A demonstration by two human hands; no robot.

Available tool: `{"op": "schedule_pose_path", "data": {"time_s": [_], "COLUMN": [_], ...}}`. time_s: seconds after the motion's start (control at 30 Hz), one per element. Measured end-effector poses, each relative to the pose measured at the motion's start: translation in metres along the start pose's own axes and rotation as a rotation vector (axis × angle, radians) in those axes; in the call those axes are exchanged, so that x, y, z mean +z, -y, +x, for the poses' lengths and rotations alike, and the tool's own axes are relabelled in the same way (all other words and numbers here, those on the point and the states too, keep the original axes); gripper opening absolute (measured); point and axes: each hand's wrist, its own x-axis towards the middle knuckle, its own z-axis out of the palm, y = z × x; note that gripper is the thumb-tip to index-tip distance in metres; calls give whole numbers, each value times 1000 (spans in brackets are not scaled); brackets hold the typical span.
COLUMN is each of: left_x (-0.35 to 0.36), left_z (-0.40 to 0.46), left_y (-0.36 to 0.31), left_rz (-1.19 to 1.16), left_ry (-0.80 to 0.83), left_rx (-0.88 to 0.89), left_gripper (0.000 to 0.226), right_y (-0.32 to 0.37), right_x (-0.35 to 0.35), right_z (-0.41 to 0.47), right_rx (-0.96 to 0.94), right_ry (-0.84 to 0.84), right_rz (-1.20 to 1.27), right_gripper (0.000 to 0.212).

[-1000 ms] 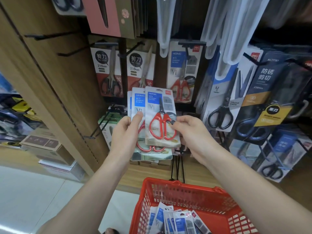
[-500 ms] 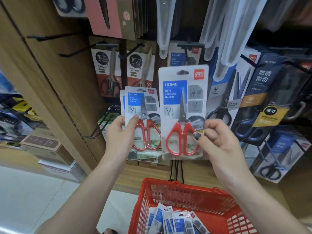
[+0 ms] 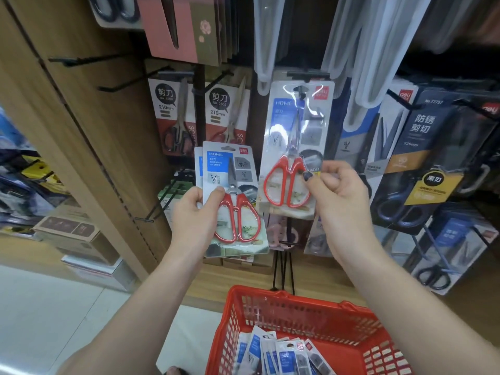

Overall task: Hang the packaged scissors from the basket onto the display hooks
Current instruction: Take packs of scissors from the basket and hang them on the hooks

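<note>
My right hand (image 3: 335,190) is pinched shut on one scissors pack (image 3: 295,147), thumb and forefinger on its lower right edge beside the red handles, at about 1 o'clock from frame centre. The pack's hang hole is up at 12 o'clock, right at the tip of a black hook (image 3: 301,90); can't tell if the hook is through the hole or just touching it. My left hand (image 3: 194,212) is clamped on a small stack of packs (image 3: 230,196), thumb across the front card near the blade pivot, fingers behind, sitting at 10 o'clock from the right-hand pack and just beside it, not touching as far as I can see. More packs (image 3: 281,355) lie loose in the red basket (image 3: 338,315) at 6 o'clock, so my judgement is the task is early to mid way. Handling: each pack looks light, a thin card with a clear glossy blister, so probably slick and a bit bendy at the top while the scissors make the bottom heavier. I'd grip low at the card edge by the handles, as now, and let the top swing free for lining up the hole. Squeezing the blister could dent it. The stack in the left hand could fan out or slide, so keep the thumb pressing flat. Packs already hanging crowd the hook on both sides.
</note>
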Motion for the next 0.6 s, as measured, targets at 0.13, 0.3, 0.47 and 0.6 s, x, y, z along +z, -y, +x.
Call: {"op": "schedule_pose_path", "data": {"time_s": [0.13, 0.3, 0.47, 0.6], "left_x": [-2, -4, -2, 1], "left_z": [0, 1, 0, -1], "left_y": [0, -1, -1, 0], "left_rz": [-15, -13, 2, 11], "left_ry": [-12, -5, 32, 58], "left_rx": [-7, 11, 20, 14], "left_gripper": [26, 23, 20, 24], "right_y": [-7, -17, -23, -23], "right_x": [17, 33, 37, 35], "right_z": [41, 88, 98, 76], "right_rx": [95, 164, 256, 350], "right_ry": [-76, -196, -175, -89], "right_rz": [-20, -166, -270, -407], "right_gripper": [9, 10, 19, 53]}}
